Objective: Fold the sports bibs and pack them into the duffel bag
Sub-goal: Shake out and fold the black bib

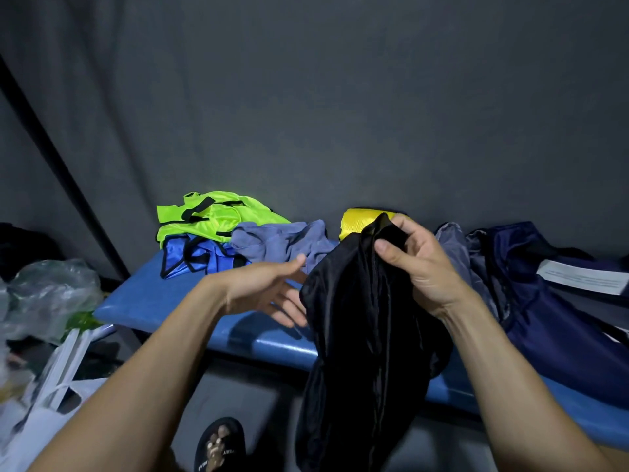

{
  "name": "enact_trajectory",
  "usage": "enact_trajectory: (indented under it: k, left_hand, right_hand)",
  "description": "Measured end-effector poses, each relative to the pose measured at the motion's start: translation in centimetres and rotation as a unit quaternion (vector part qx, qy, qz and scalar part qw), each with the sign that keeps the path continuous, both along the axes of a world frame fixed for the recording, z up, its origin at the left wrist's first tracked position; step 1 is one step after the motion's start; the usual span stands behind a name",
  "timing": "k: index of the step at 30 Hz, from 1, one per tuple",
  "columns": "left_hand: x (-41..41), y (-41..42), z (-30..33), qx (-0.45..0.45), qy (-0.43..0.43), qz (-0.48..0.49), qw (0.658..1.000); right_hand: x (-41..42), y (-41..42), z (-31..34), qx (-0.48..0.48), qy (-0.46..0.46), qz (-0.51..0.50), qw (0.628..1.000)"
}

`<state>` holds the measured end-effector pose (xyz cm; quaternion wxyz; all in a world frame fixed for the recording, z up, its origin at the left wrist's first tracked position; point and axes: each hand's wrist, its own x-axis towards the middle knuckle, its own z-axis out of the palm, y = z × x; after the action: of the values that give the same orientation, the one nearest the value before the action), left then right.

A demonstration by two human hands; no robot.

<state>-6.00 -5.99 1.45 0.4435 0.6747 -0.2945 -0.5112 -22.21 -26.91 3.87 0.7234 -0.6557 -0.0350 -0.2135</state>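
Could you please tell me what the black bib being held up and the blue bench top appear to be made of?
The black sports bib, pinched by the right hand, looks like thin, slippery synthetic, probably polyester: it hangs in limp folds with a faint sheen. The blue padded bench top looks like smooth vinyl or similar; its rounded front edge catches a glossy highlight.

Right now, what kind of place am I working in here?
Probably a changing or storage corner, not certain: a blue padded bench against a dark curtain, loose sports bibs piled on it, a navy duffel bag at its right end, plastic bags left.
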Motion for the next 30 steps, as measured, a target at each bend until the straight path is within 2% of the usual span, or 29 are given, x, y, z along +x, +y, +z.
enact_trajectory:
  k: [1, 4, 7, 10, 12, 14, 16, 19, 21, 24, 26, 28, 30]
  left_hand:
    - [-0.5, -0.5, -0.1, -0.026, 0.034, 0.013, 0.999]
    - [-1.5, -2.3, 0.1, -0.104, 0.061, 0.098, 0.988]
    - [-1.5, -3.3, 1.4, -0.227, 0.068, 0.208, 0.949]
    - [-1.5, -3.2, 3.2, -0.339, 0.008, 0.275, 0.900]
    - [-1.3, -2.6, 3.9, -0.382, -0.068, 0.262, 0.884]
    - [-1.0, -2.1, 4.2, -0.388, -0.147, 0.243, 0.877]
    - [-1.0, -1.8, 4.2, -0.366, -0.200, 0.255, 0.873]
    - [-1.7, -1.9, 4.4, -0.326, -0.232, 0.264, 0.878]
    - [-2.2, -1.7, 4.5, -0.306, -0.237, 0.251, 0.887]
    - [-2.6, -1.3, 4.6, -0.306, -0.228, 0.199, 0.903]
    - [-2.8, -1.2, 4.5, -0.324, -0.190, 0.153, 0.914]
    - [-3.4, -1.2, 4.5, -0.342, -0.132, 0.123, 0.922]
    - [-3.7, -1.2, 4.4, -0.354, -0.137, 0.108, 0.919]
  right_hand:
    - [0.0, 0.0, 0.0, -0.001, -0.001, -0.002, 1.000]
    - [0.0, 0.0, -0.1, -0.021, 0.002, -0.002, 1.000]
    - [-0.1, -0.2, -0.1, -0.093, 0.033, 0.007, 0.995]
    - [-0.1, -0.6, -0.4, -0.161, 0.072, -0.022, 0.984]
    - [-0.2, -0.9, -0.4, -0.160, 0.082, -0.044, 0.983]
    - [-0.3, -1.2, 0.1, -0.124, 0.089, -0.053, 0.987]
    - [-0.5, -1.2, 0.6, -0.084, 0.099, -0.021, 0.991]
    - [-0.6, -0.6, 1.3, -0.116, 0.114, 0.010, 0.987]
    - [-0.7, 0.2, 1.8, -0.138, 0.090, 0.019, 0.986]
    - [-1.1, 1.6, 3.2, -0.083, 0.037, 0.073, 0.993]
    - [-1.1, 2.7, 4.2, -0.072, 0.010, 0.106, 0.992]
    - [-0.5, 3.3, 4.5, -0.110, -0.013, 0.065, 0.992]
    - [0.1, 3.2, 4.1, -0.146, -0.014, 0.006, 0.989]
